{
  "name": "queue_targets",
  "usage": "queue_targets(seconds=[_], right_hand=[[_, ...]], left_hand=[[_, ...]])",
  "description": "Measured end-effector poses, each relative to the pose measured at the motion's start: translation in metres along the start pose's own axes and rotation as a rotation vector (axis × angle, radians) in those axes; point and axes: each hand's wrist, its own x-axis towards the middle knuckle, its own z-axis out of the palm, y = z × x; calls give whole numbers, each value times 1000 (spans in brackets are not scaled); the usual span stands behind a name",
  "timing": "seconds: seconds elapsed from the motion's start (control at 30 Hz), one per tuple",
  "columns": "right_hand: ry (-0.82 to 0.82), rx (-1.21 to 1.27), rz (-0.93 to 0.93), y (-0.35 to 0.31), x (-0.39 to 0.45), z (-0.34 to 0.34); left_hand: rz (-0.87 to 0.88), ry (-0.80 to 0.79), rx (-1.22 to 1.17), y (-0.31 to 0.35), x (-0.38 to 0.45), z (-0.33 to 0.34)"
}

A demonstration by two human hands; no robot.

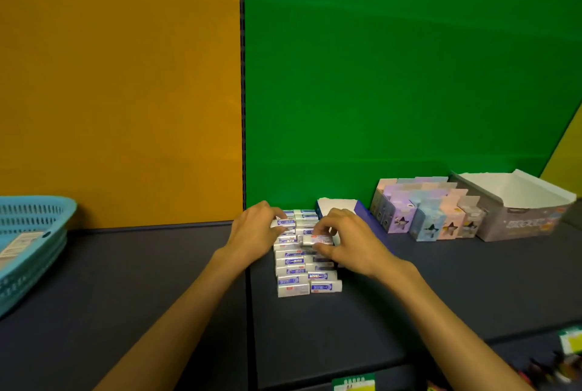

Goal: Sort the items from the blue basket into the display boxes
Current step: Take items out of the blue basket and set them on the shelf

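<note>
while right hand [343, 242] pinches small white-blue eraser pack [316, 240] over stacked rows [294, 274] on dark counter [441, 280], left hand [255, 226] curls on row end [282, 223], likely steadying; blue plastic basket [28, 233] far left.

Both bare forearms reach forward; left hand [253, 228] rests curled, right hand [349, 241] pinches with bent fingers [324, 226].

A light blue slotted basket [34, 233] sits at far left on the dark shelf [141, 280], a flat packet inside. Small white-and-blue packets [293, 278] lie in two rows mid-shelf. Pastel display boxes [422, 211] and an open grey box [516, 211] stand right
</note>
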Motion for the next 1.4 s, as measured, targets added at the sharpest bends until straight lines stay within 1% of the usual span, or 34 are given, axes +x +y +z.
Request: queue_targets(seconds=[0.17,0.33,0.57,0.87,1.0,1.2,1.4], right_hand=[[8,-16,-30,13,24,8],[5,-103,-62,24,44,16],[-39,-123,-94,29,54,26],[-67,-160,-133,30,57,27],[-35,-112,-165,18,52,23],[-14,12,-265,-19,45,24],[-37,80,-405,-69,45,34]], left_hand=[[-38,-32,19,-3,15,13],[-33,-67,23,-3,21,22],[-56,-49,24,-4,20,24],[-112,3,34,-12,7,-3],[-140,37,65,-12,-9,-18],[-137,75,214,-7,-48,-46],[-231,86,308,-10,-104,-82]])
